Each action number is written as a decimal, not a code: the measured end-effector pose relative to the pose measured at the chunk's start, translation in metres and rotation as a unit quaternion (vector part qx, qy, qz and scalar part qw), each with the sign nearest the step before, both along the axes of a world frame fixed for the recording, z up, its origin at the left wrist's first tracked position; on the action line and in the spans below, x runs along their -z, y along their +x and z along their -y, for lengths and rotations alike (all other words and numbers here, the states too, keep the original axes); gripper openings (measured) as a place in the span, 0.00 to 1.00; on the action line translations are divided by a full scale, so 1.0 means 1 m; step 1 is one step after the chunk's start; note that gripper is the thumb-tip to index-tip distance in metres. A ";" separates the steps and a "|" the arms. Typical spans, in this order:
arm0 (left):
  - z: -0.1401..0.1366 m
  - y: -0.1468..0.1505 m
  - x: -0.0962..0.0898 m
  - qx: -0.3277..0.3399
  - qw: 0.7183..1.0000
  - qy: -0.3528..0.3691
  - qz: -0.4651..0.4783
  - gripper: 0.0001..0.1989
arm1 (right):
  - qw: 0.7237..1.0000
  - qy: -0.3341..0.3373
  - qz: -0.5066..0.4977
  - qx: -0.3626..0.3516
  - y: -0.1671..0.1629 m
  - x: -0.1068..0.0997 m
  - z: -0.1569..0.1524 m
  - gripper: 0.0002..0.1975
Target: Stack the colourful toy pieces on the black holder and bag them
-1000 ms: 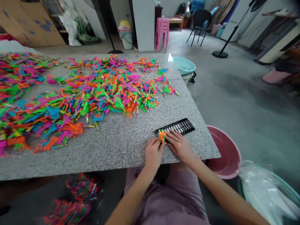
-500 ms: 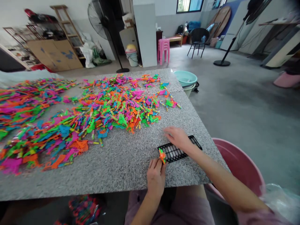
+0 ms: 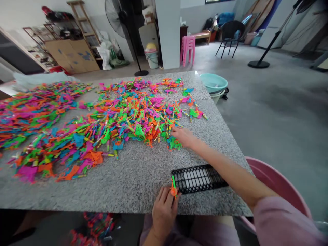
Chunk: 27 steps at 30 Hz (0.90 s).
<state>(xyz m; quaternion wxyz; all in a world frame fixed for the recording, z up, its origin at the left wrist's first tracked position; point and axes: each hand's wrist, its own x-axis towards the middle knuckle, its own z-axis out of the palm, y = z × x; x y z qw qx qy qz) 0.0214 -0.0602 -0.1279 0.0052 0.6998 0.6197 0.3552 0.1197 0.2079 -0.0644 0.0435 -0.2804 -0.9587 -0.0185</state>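
Note:
My left hand [image 3: 164, 206] is closed by the table's front edge, pinching a small orange and green plastic toy [image 3: 174, 191] with a round orange part. That toy is at the left end of a black plastic grid tray [image 3: 197, 179] lying on the table. My right arm passes over the tray's right end and hides it. At the near right edge of a heap of bright plastic toys [image 3: 138, 119], my right hand [image 3: 183, 136] touches pieces with its fingertips. Many toys have gun-like shapes and striped yellow sticks. Blur and the heap obscure the right fingertips' grip.
The speckled stone table [image 3: 128, 181] ends just before my lap. A pink tub [image 3: 279, 191] stands on the floor at the right, and a turquoise basin [image 3: 214, 82] is beyond the far right corner. More toys [image 3: 99, 223] lie below the table at the left.
My right hand has moved from above the tray forward and left to the heap's edge. The left hand still holds the toy by the tray. The camera view has shifted.

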 end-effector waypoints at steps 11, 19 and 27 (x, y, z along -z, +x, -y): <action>-0.001 0.003 -0.003 0.005 1.000 -0.014 -0.021 0.05 | 0.965 0.010 0.152 -0.212 -0.030 -0.005 -0.032 0.14; -0.002 0.003 -0.001 0.006 1.000 -0.014 -0.025 0.05 | 0.995 -0.073 -0.040 -0.054 0.031 -0.014 -0.019 0.11; -0.003 0.000 0.002 0.011 1.000 -0.026 -0.013 0.04 | 0.826 -0.425 -0.346 0.128 0.046 0.040 0.134 0.04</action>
